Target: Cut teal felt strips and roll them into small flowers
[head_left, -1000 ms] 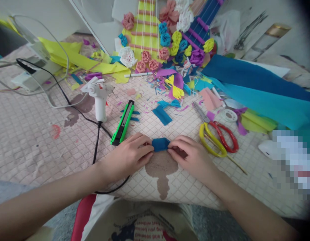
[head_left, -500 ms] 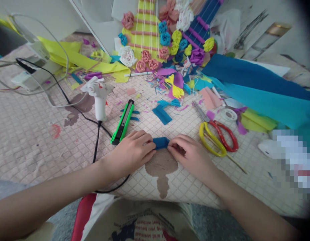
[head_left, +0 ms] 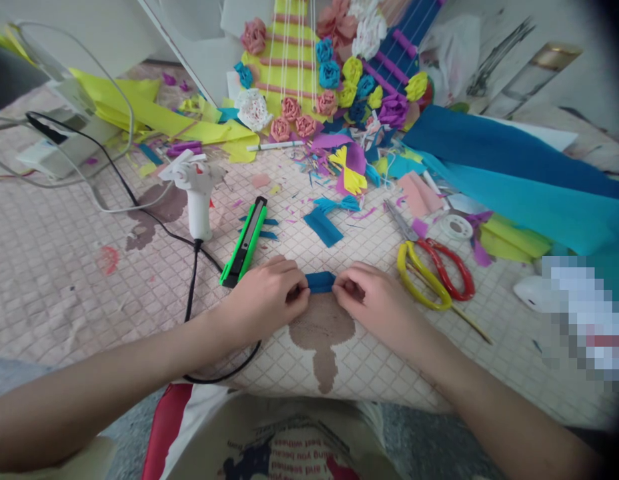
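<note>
A small folded strip of dark blue crepe paper (head_left: 320,283) stretches between my two hands, low over the quilted cloth. My left hand (head_left: 269,293) pinches its left end, fingertips curled together. The right end is pinched by my right hand (head_left: 372,297). Just beyond the strip lies another piece of blue paper (head_left: 323,227), with a fringed, twisted blue piece (head_left: 339,204) touching or close behind it. A green box cutter (head_left: 244,243) rests beside my left hand. To the right of my right hand are scissors (head_left: 432,270) with one yellow and one red handle.
A white glue gun (head_left: 197,193) stands at left, its black cord trailing to the table's front edge. Paper-flower-covered guitar shapes (head_left: 289,67) stand at the back among scraps. Blue crepe sheets (head_left: 519,180), a tape roll (head_left: 457,227) and a thin stick (head_left: 472,325) lie right.
The blue strip looks narrower, its edge folded over further. My fingers have curled in slightly at both ends. The other things lie as before.
</note>
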Tool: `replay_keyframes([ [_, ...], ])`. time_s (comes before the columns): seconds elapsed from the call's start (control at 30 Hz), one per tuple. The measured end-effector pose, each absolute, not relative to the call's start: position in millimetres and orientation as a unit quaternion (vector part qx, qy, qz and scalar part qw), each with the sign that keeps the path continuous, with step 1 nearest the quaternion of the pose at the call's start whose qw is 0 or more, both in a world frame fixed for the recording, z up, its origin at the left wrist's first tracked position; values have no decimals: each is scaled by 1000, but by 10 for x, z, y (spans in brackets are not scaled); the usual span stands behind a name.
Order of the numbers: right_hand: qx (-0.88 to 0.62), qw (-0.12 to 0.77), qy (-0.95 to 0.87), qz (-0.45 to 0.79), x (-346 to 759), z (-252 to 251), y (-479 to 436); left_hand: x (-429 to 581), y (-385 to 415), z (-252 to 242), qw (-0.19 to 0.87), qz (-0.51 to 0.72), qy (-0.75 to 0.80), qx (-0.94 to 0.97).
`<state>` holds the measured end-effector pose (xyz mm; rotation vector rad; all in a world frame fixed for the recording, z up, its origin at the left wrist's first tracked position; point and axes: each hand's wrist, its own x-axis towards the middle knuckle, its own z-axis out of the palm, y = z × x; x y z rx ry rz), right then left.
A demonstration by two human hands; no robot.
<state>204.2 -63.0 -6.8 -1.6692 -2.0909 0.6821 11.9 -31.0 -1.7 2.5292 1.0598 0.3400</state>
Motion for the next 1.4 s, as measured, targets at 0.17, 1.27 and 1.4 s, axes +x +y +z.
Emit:
replay_keyframes([
  [0.17, -598, 179, -741, 246, 2031, -59, -602, 137, -296, -4, 197, 110, 397, 890],
  [1.27, -632, 313, -612, 359, 2206, -57, -671, 167, -292, -44, 181, 131, 422, 879],
  [1.4, -623, 308, -658, 290, 2053, -41, -703, 166, -294, -53, 173, 138, 422, 879],
])
